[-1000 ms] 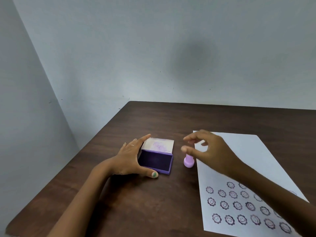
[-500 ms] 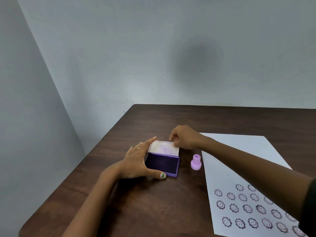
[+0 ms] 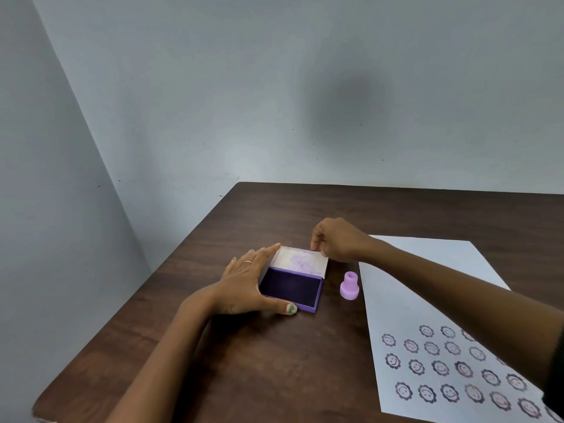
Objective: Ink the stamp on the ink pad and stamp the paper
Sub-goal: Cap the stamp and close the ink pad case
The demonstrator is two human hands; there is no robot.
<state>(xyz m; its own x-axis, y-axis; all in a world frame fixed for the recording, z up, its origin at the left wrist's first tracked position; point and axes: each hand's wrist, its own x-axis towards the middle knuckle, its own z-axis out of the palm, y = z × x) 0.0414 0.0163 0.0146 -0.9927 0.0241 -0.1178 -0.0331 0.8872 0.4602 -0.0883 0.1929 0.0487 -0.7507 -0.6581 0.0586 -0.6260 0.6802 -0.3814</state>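
A purple ink pad [image 3: 291,288] lies open on the dark wooden table, its white lid [image 3: 300,260] tilted up at the back with purple smears inside. My left hand [image 3: 248,283] clasps the pad's left side, thumb along the front edge. My right hand [image 3: 337,239] pinches the lid's far right corner. The small lilac stamp [image 3: 349,286] stands upright by itself on the table, between the pad and the white paper [image 3: 427,270]. Several rows of purple smiley-flower prints fill the paper's near part.
The brown table [image 3: 305,361] stands in a corner of grey walls; its left edge runs diagonally close to the ink pad. My right forearm crosses over the paper.
My right hand left the stamp standing on the table and moved to the ink pad's lid, which it now pinches at the far corner. The lid stands a little more upright.
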